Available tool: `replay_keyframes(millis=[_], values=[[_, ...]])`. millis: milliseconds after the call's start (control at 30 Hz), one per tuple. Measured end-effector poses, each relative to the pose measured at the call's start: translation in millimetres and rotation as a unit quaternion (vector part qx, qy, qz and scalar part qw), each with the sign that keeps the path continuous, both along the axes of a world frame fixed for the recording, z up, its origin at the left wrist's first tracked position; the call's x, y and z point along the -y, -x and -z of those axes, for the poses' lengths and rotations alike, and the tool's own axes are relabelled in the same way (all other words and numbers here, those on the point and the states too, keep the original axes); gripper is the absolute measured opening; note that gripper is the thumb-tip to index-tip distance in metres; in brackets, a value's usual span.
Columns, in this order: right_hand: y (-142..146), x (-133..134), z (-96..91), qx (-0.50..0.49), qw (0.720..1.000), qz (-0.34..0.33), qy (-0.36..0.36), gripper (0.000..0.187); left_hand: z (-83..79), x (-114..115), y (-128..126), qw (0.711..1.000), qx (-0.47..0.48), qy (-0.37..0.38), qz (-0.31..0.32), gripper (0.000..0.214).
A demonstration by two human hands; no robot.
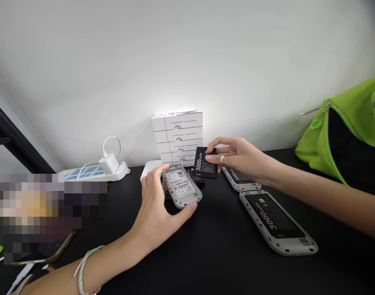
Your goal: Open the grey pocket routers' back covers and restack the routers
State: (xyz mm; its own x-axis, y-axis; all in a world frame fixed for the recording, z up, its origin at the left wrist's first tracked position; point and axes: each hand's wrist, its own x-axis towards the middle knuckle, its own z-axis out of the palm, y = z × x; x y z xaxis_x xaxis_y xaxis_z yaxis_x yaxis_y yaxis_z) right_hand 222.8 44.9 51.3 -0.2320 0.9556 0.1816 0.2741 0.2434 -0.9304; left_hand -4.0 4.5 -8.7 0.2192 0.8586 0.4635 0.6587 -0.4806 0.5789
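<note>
Black tabletop (212,246) runs out in front of you to a plain white wall (187,53). Nearest, your left wrist wears a thin bracelet (83,268). Off to the right lies an open-backed grey unit (293,245) with a 3000mAh cell seated in it. Your left hand (155,213) grasps a grey device (181,186) by its edges, tilted, label side up, just off the surface. Just beyond it, your right hand (239,159), ring on one finger, pinches a black battery (206,163) marked 3000mAh between thumb and fingertips, held in the air just beside the device's far end. Under that hand rests a second open unit (241,183), partly hidden. Further back, a stack of white boxes (177,137) stands against the wall, with a white power strip (92,172) and its plugged charger (109,163) to the left. A green bag (344,119) sits far right.
</note>
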Motion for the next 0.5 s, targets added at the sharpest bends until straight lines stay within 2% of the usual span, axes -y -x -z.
replay_keyframes(millis=[67,133,233,333,400,500], values=[[-1.4,-14.5,7.6,0.048,0.998,0.018,0.030,0.018,1.8,-3.1,0.5,0.999,-0.001,0.029,-0.016,0.071],[-0.5,-23.6,15.7,0.072,0.996,0.002,0.053,0.020,2.8,-4.6,1.0,0.998,-0.004,0.067,-0.017,0.064],[2.6,-28.7,25.9,0.105,0.992,-0.037,0.067,0.041,3.3,-5.5,1.7,0.992,0.002,0.124,-0.007,0.057],[3.5,-30.0,31.7,0.140,0.986,-0.068,0.067,0.066,4.2,-6.9,2.3,0.989,0.017,0.145,0.000,0.054],[2.1,-30.6,33.2,0.181,0.978,-0.087,0.051,0.072,5.5,-8.2,2.6,0.990,0.025,0.140,0.001,0.054],[-1.0,-30.3,33.6,0.266,0.957,-0.111,-0.019,0.066,7.5,-9.9,3.0,0.990,0.026,0.140,0.003,0.054]])
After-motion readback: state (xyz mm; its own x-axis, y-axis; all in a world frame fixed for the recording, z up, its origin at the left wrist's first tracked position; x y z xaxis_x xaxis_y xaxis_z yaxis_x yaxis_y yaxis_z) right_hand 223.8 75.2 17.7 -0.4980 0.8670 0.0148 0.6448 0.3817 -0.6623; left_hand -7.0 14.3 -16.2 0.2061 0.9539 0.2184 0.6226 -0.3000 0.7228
